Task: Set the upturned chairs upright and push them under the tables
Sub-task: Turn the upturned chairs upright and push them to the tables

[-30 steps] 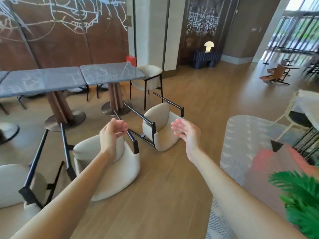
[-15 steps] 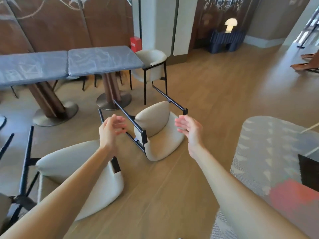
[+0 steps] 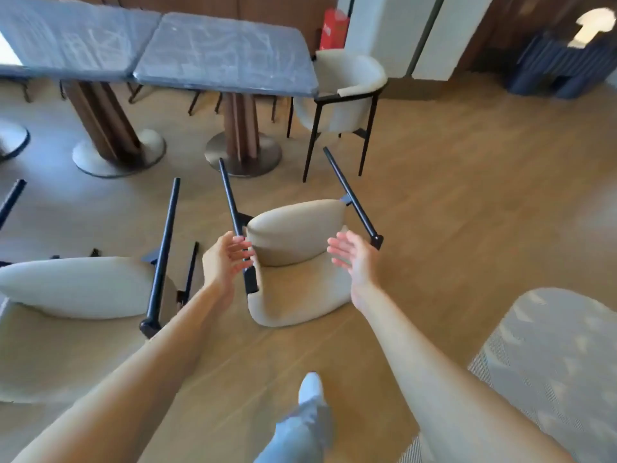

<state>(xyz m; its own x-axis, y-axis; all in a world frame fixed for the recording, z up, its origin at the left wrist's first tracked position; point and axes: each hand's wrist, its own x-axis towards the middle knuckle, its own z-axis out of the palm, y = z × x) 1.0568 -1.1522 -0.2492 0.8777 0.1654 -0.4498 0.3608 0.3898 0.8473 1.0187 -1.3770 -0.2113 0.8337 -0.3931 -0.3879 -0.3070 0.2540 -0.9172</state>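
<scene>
Left hand [image 3: 224, 259]: fingers spread and curled loosely, fingertips at the black leg [image 3: 233, 208] of the upturned chair; no closed grip visible.
Right hand [image 3: 354, 257]: open, palm turned inward, fingers extended; holds nothing, just beside the right flank of the seat.
Upturned chair [image 3: 293, 262]: cream upholstery, lying on the wooden floor [image 3: 467, 212] between both hands, black legs pointing away toward the counters.
Second upturned chair [image 3: 80, 289]: on the floor at the left, near the left forearm, legs also raised.
Upright chair [image 3: 344, 91]: stands at the right end of the nearer counter, partly under it.
Counters [image 3: 220, 55]: two grey-topped units side by side, each on a wooden pedestal with a round base.
Rug [image 3: 551, 362]: pale patterned, lower right.
Foot [image 3: 310, 389]: white footwear, set on the floor below the chair.
</scene>
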